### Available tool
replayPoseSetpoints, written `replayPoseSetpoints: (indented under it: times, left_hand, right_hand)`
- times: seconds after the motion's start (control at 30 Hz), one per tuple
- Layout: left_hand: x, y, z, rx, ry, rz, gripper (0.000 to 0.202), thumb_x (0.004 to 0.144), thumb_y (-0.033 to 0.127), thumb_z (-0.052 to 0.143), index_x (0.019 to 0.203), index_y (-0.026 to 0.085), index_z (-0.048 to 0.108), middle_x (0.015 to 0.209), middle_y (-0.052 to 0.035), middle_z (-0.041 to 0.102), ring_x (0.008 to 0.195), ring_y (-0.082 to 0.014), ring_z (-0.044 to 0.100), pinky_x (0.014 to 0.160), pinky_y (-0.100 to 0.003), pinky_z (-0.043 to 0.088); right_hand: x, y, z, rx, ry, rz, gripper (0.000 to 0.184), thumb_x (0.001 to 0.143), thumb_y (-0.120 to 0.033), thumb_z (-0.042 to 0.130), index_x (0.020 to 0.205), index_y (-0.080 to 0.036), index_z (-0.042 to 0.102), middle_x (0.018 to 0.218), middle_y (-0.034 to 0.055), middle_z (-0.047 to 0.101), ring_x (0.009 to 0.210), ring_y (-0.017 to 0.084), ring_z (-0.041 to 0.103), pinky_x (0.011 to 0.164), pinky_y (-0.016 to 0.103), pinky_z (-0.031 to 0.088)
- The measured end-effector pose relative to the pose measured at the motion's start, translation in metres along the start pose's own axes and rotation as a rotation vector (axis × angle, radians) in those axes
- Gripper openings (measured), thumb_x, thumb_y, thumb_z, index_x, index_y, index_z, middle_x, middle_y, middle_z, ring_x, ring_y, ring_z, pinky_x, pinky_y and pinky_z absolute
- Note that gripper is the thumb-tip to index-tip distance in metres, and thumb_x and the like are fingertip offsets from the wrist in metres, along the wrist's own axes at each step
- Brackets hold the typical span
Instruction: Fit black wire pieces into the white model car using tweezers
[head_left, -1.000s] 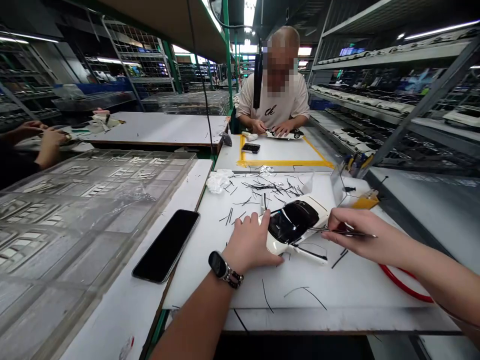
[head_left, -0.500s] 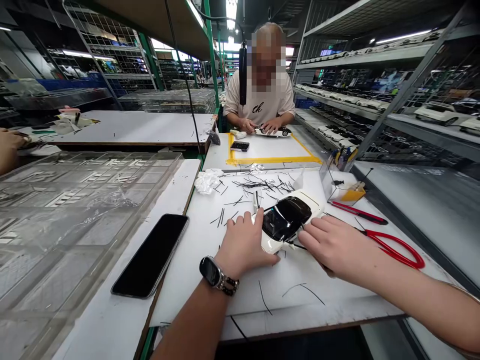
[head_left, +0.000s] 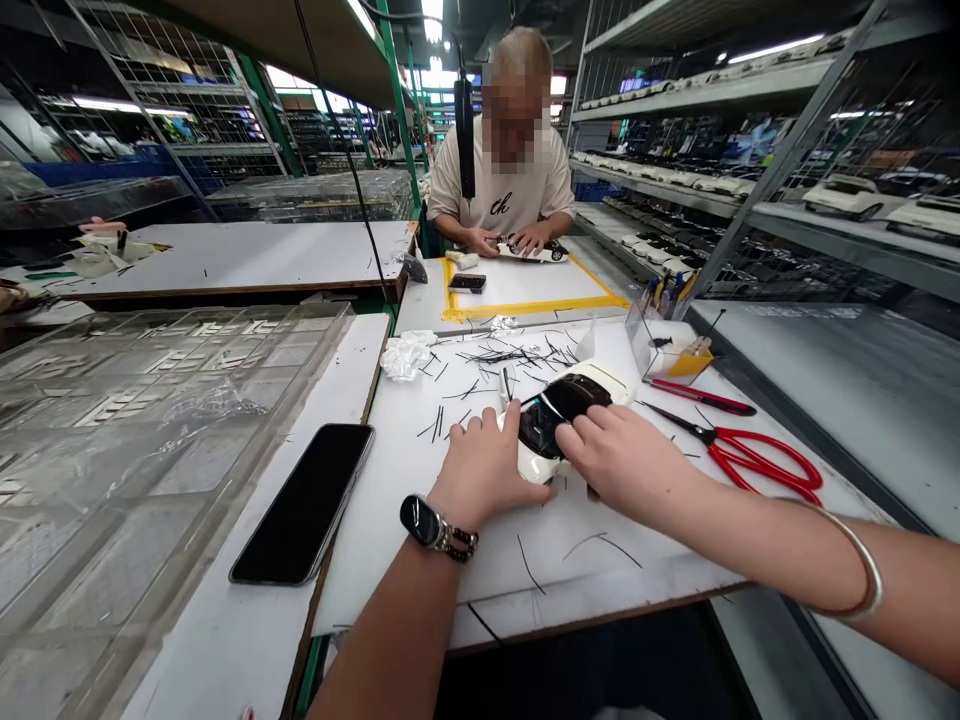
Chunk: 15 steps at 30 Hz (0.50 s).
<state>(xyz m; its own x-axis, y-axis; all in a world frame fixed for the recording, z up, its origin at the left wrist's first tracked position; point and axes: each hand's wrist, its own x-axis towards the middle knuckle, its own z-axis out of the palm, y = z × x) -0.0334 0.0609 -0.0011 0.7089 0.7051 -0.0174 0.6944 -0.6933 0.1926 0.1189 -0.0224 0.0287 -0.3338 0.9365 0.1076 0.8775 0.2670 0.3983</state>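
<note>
A white model car [head_left: 564, 415] with a black roof lies on the white worktop [head_left: 525, 560] in front of me. My left hand [head_left: 486, 467], with a watch on its wrist, grips the car's near end. My right hand [head_left: 622, 462] rests on the car's near side, fingers curled against the black roof; whether anything is pinched in them is hidden. Several thin black strips [head_left: 517, 358] lie scattered behind the car.
Red scissors [head_left: 750, 458] and a red tool [head_left: 701, 398] lie to the right by a clear parts box [head_left: 660, 352]. A black phone [head_left: 304, 502] lies left, beside clear plastic trays [head_left: 150, 400]. A crumpled cloth [head_left: 405, 355] lies behind. A person [head_left: 504, 180] opposite handles another model car.
My right hand has come left from beside the car onto its roof; the thin tool it held a second ago is out of sight. The view has shifted right.
</note>
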Motion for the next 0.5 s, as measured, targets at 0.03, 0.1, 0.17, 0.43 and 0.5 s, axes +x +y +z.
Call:
replayPoseSetpoints:
  times: [0.03,0.1,0.17,0.43,0.5]
  left_hand:
    - [0.0,0.0,0.0,0.0,-0.001,0.001,0.104,0.059,0.066,0.06,0.142,0.015,0.026,0.115,-0.0177,0.053,0.103,-0.0353,0.052,0.087,-0.048,0.04]
    - [0.001,0.0,0.001,-0.002,-0.006,0.002,0.105,0.059,0.068,0.06,0.142,0.015,0.025,0.117,-0.0179,0.053,0.105,-0.0357,0.051,0.089,-0.049,0.04]
    - [0.001,0.0,0.001,-0.006,-0.012,0.005,0.106,0.059,0.069,0.06,0.143,0.015,0.024,0.118,-0.0181,0.053,0.107,-0.0363,0.051,0.089,-0.049,0.039]
    - [0.001,0.002,-0.002,0.002,-0.034,0.005,0.107,0.06,0.07,0.06,0.144,0.016,0.023,0.118,-0.0177,0.051,0.105,-0.0357,0.051,0.089,-0.048,0.039]
    - [0.002,0.002,-0.003,0.005,-0.042,0.001,0.106,0.06,0.07,0.06,0.144,0.017,0.023,0.119,-0.0176,0.051,0.106,-0.0356,0.051,0.089,-0.047,0.039]
  right_hand:
    - [0.001,0.003,-0.002,0.016,-0.027,0.006,0.02,0.064,-0.015,0.069,0.076,-0.014,0.054,0.067,0.0062,0.059,0.066,0.021,0.054,0.057,0.03,0.027]
    - [0.001,0.011,-0.005,0.072,-0.05,-0.007,0.015,0.066,-0.009,0.061,0.076,-0.015,0.052,0.067,0.0053,0.058,0.068,0.021,0.054,0.059,0.03,0.028]
    - [0.0,0.022,-0.008,0.16,-0.046,-0.023,0.015,0.068,-0.006,0.056,0.075,-0.017,0.049,0.067,0.0037,0.057,0.067,0.019,0.053,0.059,0.028,0.028]
    - [0.006,0.08,-0.008,0.766,-0.188,0.175,0.02,0.076,-0.026,0.058,0.066,-0.019,0.042,0.054,-0.0052,0.045,0.051,0.009,0.039,0.05,0.023,0.025]
    - [0.008,0.089,-0.004,0.906,-0.213,0.212,0.023,0.075,-0.031,0.061,0.065,-0.019,0.044,0.053,-0.0062,0.042,0.05,0.008,0.036,0.049,0.022,0.025]
